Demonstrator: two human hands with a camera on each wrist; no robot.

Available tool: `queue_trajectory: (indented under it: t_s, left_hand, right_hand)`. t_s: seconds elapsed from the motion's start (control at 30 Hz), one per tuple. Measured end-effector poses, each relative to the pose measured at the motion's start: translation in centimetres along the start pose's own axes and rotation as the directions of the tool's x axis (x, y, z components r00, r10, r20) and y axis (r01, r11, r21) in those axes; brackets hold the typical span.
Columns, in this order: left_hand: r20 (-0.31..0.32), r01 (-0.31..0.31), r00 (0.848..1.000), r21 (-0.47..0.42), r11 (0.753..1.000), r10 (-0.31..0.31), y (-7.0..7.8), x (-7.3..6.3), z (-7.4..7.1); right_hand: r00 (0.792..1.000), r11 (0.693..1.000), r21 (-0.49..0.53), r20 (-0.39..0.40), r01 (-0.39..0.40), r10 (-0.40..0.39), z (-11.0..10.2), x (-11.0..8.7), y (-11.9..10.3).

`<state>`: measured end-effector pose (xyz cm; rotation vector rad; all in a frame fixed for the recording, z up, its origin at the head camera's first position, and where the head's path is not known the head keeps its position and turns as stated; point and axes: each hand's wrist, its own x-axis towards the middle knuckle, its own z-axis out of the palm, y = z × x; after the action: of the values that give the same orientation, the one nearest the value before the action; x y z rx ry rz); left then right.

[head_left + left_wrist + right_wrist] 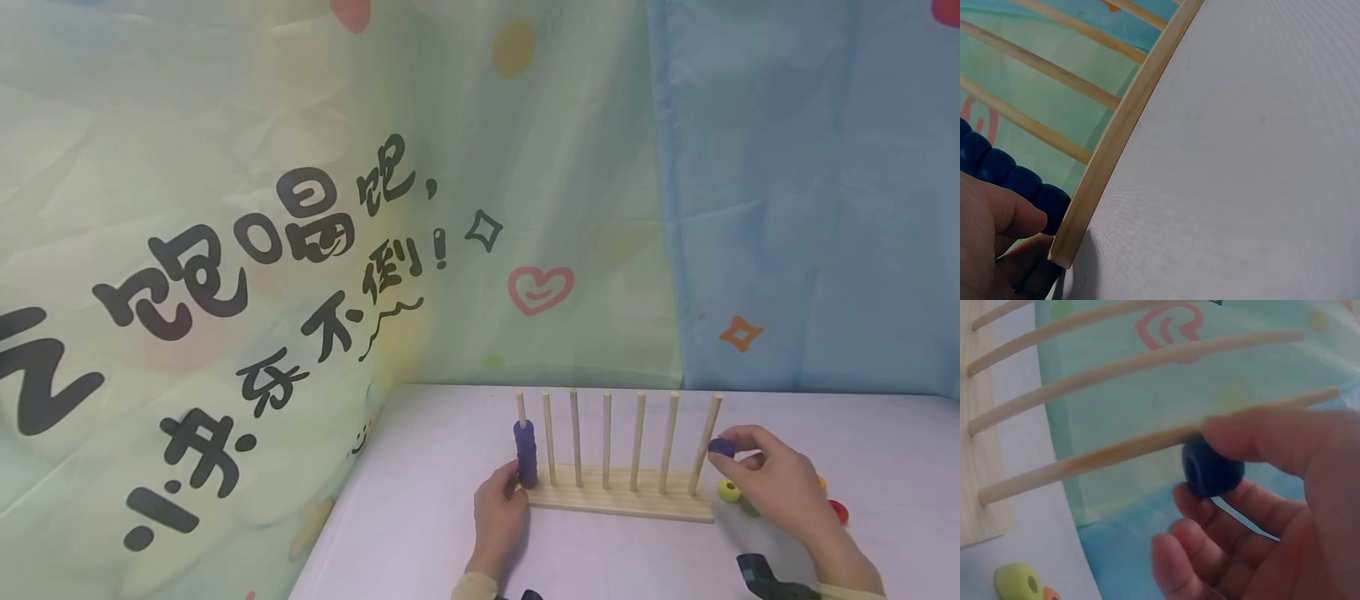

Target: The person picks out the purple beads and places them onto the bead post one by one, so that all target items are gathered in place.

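A wooden peg rack with several upright pegs stands on the table. Its leftmost peg carries a stack of dark blue beads. At that end my left hand grips the rack; in the left wrist view the thumb lies by the lowest beads, and the other fingers are partly hidden behind the base. Between thumb and index finger my right hand pinches one blue bead, its hole showing. That bead is just beside the rightmost peg, off its tip; whether they touch I cannot tell.
Loose beads lie right of the rack, partly behind my right hand: a yellow-green bead, a green bead and a red bead among them. A printed cloth backdrop rises behind the white table.
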<state>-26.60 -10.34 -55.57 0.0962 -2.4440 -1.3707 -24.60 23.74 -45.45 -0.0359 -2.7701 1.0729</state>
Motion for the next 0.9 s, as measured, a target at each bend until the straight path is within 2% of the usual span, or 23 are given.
queue_trajectory:
  t_s: [0.17,0.4,0.77,0.9]
  left_hand:
    - [0.004,0.006,1.000,0.001,1.000,-0.006,0.1,0.0,0.0]
    - [0.004,0.012,1.000,0.010,1.000,-0.012,0.1,0.0,0.0]
    - [-0.001,0.001,1.000,0.006,1.000,-0.001,-0.1,0.1,0.1]
    - [-0.004,-0.009,1.000,0.007,1.000,0.009,0.0,0.0,0.0]
  right_hand:
    - [0.997,1.000,-0.002,0.070,0.027,-0.027,-0.5,-0.2,-0.2]
    - [0.983,0.998,0.036,0.174,0.048,-0.053,-0.5,-0.4,-0.6]
    - [0.969,0.997,0.074,0.240,0.036,-0.053,-0.7,-0.8,-1.7]
    - [0.968,0.995,0.082,0.238,0.060,-0.078,-0.3,-0.9,-2.5]
